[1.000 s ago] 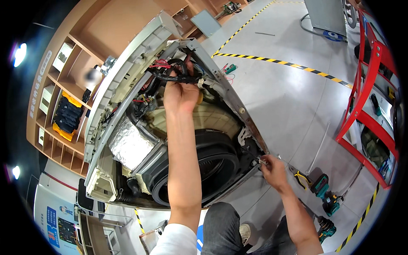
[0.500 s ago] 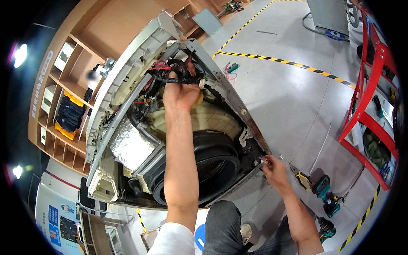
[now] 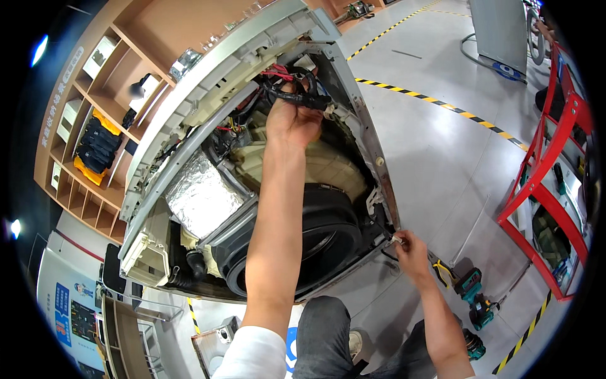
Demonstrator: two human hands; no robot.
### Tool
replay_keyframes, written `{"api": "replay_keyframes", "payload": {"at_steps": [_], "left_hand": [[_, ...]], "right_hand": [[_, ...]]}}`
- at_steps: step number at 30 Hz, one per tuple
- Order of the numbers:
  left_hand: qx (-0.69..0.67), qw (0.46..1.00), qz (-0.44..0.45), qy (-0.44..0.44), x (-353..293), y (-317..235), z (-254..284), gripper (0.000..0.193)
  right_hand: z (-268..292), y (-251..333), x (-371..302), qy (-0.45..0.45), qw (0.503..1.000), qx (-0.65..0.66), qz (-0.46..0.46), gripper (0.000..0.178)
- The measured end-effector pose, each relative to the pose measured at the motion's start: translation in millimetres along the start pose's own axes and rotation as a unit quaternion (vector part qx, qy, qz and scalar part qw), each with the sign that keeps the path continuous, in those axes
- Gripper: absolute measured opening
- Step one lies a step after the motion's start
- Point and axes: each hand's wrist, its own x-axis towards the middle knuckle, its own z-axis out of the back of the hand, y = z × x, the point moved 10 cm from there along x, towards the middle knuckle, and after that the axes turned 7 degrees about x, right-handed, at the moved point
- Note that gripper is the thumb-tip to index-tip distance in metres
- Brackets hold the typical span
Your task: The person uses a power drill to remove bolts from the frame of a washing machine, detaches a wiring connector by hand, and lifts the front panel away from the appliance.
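In front of me stands a front-loading washing machine (image 3: pixel 136 221) with its front panel off, tilted in my view. My left hand (image 3: pixel 293 123) reaches up inside it, its fingers curled behind a black wiring harness (image 3: pixel 309 100) and partly hidden by it. Red wires (image 3: pixel 278 71) run beside the fingertips. Below that forearm are the pale plastic tub (image 3: pixel 325 167) and the black rubber door gasket (image 3: pixel 341 237). At the machine's lower right corner my right hand (image 3: pixel 413 256) is closed in a pinch on a small white piece (image 3: pixel 396 239), too small to name.
A foil-covered box (image 3: pixel 202 194) sits inside the machine, left of my forearm. Cordless power tools (image 3: pixel 468 284), yellow-handled pliers (image 3: pixel 443 273) and a thin metal rod (image 3: pixel 470 234) lie on the floor at right. Beyond them stands a red rack (image 3: pixel 536 170). Wooden shelving (image 3: pixel 95 82) rises at left.
My view has shifted, so the machine and my left hand appear farther right. The left hand remains at the harness, its fingers now more hidden; the right keeps its pinch at the corner.
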Motion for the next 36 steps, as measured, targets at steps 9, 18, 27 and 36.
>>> {"api": "replay_keyframes", "payload": {"at_steps": [9,18,27,36], "left_hand": [[-0.037,0.999,-0.030,0.020,-9.1,10.6,-8.2,0.018],[0.296,0.894,-0.288,-0.174,-141.1,17.8,-10.5,0.021],[0.544,0.838,-0.039,-0.003,-223.8,229.3,92.7,0.016],[0.382,0.922,0.031,-0.052,-196.7,288.6,146.4,0.022]], "right_hand": [[6.1,3.4,-3.8,-0.007,0.999,-0.039,0.025,0.019],[13.3,-6.2,-1.6,0.004,1.000,-0.021,0.015,0.020],[-3.7,8.6,-7.6,0.007,0.999,-0.029,0.034,0.020],[11.4,-25.4,-5.9,-0.002,0.993,0.117,-0.036,0.019]]}}
